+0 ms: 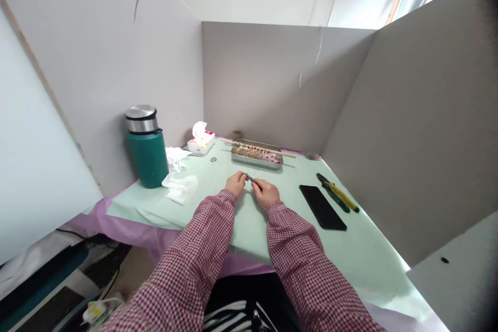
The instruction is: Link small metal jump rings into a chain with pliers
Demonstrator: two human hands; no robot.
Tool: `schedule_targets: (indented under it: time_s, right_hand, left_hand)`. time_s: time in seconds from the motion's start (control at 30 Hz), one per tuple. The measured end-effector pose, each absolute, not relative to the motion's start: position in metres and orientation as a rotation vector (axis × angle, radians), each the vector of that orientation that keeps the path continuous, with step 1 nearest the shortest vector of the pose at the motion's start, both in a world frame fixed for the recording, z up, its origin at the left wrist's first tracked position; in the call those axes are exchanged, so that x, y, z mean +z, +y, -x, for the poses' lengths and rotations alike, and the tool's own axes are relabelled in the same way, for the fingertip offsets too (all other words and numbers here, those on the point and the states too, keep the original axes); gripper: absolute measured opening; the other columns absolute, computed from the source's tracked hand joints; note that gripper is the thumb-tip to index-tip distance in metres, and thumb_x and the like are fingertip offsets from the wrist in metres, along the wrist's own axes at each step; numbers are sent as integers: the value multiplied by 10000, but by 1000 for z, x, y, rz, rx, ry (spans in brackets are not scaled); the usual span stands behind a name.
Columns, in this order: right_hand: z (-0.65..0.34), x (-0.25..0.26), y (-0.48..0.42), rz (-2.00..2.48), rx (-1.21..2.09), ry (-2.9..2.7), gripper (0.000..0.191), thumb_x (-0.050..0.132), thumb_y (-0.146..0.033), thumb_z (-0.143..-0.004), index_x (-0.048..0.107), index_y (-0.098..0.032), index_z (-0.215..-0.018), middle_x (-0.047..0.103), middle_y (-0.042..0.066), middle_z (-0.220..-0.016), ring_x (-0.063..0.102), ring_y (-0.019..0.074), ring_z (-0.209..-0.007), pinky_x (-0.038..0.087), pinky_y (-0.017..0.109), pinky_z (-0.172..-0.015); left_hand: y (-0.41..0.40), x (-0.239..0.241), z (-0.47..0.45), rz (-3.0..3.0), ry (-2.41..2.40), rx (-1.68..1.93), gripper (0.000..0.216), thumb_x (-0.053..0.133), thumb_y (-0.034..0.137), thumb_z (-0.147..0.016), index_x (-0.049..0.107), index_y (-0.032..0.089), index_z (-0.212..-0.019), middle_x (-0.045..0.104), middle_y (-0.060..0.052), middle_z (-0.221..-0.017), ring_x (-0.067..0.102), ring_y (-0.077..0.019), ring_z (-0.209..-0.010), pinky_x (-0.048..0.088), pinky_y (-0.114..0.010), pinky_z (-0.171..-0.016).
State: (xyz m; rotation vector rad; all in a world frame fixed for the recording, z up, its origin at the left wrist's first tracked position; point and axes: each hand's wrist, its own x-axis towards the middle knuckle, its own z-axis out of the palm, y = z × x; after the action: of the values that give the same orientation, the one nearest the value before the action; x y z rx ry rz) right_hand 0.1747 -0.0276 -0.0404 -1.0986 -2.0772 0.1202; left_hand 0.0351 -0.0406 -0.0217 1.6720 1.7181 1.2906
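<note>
My left hand (235,183) and my right hand (265,192) rest close together on the pale green table cover (218,202), both in red checked sleeves. The fingers of each hand are pinched. Between them runs a small thin dark metal tool (250,178), held by my right hand with its tip at my left fingertips. What my left fingers pinch is too small to make out. Just beyond the hands stands a metal tray (272,164) holding several small red and mixed bits, with a wooden stick (286,153) lying across its far rim.
A green flask with a steel lid (144,146) stands at the left, crumpled tissues (179,188) beside it and a tissue pack (201,141) behind. A black phone (322,206) and yellow-green pliers (337,193) lie at the right. Grey partition walls (272,83) enclose the table.
</note>
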Motion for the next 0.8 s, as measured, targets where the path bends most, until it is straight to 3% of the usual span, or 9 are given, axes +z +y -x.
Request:
schedule_targets:
  time_s: [0.8]
  right_hand:
    - [-175, -43, -27, 1056, 107, -2057, 266, 435, -302, -826, 630, -235, -995, 652, 25, -901, 593, 153, -810, 436, 241, -732]
  left_hand:
    - [-39, -23, -35, -1602, 1655, 1345, 206, 384, 237, -734, 564, 166, -663, 446, 34, -501, 422, -102, -519, 331, -225, -547]
